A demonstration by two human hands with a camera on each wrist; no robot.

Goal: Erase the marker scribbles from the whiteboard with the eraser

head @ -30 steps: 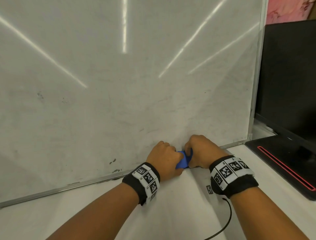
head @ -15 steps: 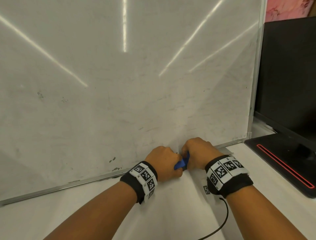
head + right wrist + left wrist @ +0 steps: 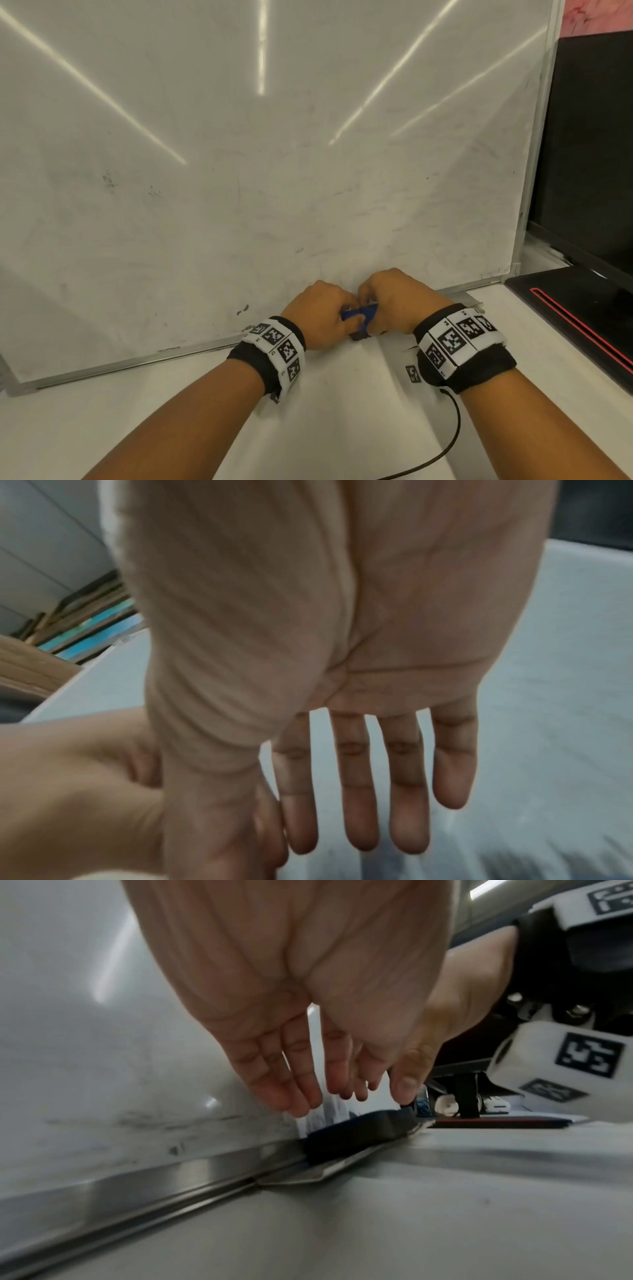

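The whiteboard [image 3: 274, 171] leans upright on the white table, with faint grey smears and a few small dark marks [image 3: 242, 309] near its bottom edge. The blue eraser [image 3: 363, 312] sits at the board's foot, between both hands. In the left wrist view the eraser [image 3: 356, 1131] rests on the metal bottom frame [image 3: 171, 1175]. My left hand [image 3: 349, 1099] pinches its top, thumb at one end and fingers behind. My right hand [image 3: 387, 301] covers the eraser's right end. In the right wrist view my right hand [image 3: 359, 818] has straight fingers, and the eraser is hidden.
A black monitor [image 3: 589, 154] stands right of the board, and its base [image 3: 582, 325] with a red line lies on the table [image 3: 102, 428]. A black cable [image 3: 445, 445] trails from my right wrist band across the table.
Both hands stay at the board's bottom edge. The eraser has tipped from upright to lying flatter on the frame, and my left thumb now lies across its front.
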